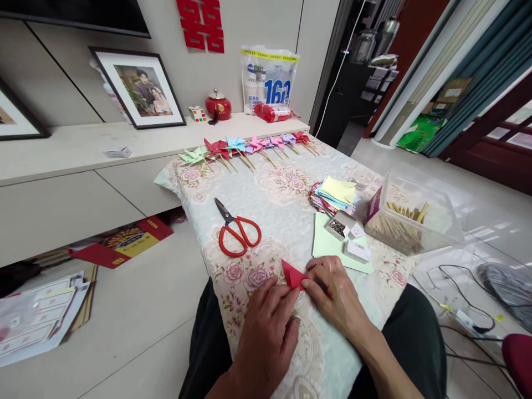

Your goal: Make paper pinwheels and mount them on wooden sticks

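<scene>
On the floral tablecloth (291, 205), below a bag (269, 77) reading "160", both the left hand (266, 327) and right hand (332, 291) pinch red folded paper (294, 275).

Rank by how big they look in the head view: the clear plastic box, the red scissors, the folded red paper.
1. clear plastic box
2. red scissors
3. folded red paper, pinched by both hands, though part of it may be hidden.
</scene>
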Demonstrator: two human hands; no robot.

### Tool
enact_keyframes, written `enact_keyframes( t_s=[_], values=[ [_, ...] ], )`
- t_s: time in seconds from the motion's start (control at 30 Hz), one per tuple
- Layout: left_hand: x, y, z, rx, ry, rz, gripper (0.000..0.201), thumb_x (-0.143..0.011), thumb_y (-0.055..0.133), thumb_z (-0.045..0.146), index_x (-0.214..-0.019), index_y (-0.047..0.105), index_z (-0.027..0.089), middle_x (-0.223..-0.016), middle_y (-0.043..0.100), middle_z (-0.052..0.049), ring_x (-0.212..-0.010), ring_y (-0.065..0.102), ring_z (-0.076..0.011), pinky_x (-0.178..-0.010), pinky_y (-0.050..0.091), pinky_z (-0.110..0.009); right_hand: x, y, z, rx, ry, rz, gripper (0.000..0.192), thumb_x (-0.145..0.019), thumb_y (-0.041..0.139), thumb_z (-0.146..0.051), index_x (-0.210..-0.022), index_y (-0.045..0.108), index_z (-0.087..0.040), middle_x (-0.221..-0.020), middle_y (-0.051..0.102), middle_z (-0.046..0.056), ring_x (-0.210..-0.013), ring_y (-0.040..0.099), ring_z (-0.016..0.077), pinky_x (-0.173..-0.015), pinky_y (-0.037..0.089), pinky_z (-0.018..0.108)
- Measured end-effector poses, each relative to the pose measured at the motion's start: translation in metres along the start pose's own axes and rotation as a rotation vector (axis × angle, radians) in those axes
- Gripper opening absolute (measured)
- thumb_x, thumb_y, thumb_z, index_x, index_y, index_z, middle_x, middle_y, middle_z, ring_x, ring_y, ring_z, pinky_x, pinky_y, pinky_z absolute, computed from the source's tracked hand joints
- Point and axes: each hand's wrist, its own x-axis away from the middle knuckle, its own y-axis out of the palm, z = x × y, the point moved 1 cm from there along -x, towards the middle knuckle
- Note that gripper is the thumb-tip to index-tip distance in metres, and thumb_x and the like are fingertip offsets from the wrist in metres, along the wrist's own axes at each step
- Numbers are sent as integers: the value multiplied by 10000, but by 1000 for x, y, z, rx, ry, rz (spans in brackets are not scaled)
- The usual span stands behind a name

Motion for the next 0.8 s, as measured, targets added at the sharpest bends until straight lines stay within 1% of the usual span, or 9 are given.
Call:
enact_keyframes(
  t_s=[0.1, 0.17, 0.43, 0.67, 0.8],
  values=[
    [1, 4, 0, -27, -17, 28, 434, -881, 512, 93, -1309, 583, 122, -1162, 659, -131, -1192, 533, -307, -1011, 500, -524, 0, 2, 1, 18, -1, 20, 175, -929, 629, -211, -762, 577, -222, -987, 661, 63, -958, 551, 266, -824, 469, 447],
    [1, 5, 0, -38, -30, 26, 432, -883, 513, 100, -1310, 581, 109, -1160, 651, -142, -1194, 528, -311, -1003, 504, -520, -1, 4, 2, 32, -2, 31, 178, -923, 633, -212, -758, 567, -222, -974, 661, 62, -943, 552, 265, -815, 466, 446],
    [-1, 9, 5, -129, -20, 40, 405, -874, 518, 100, -1268, 608, 87, -1126, 633, -149, -1124, 546, -314, -955, 526, -505, -1, 7, -1, 63, -15, 64, 173, -909, 625, -191, -758, 545, -220, -926, 655, 61, -903, 546, 256, -788, 455, 436],
    [0, 12, 6, -183, -33, 41, 355, -867, 538, 117, -1205, 640, 72, -1102, 654, -151, -1089, 559, -330, -927, 542, -521, -2, 6, -3, 46, -6, 53, 120, -927, 624, -215, -812, 590, -218, -922, 650, 62, -916, 534, 262, -800, 439, 438],
    [0, 11, 6, -200, -23, 33, 352, -870, 545, 127, -1203, 644, 76, -1106, 669, -147, -1083, 573, -329, -923, 547, -517, -2, 7, -2, 54, -11, 54, 119, -928, 617, -198, -814, 586, -214, -920, 647, 63, -907, 529, 258, -796, 433, 436]
  ],
)
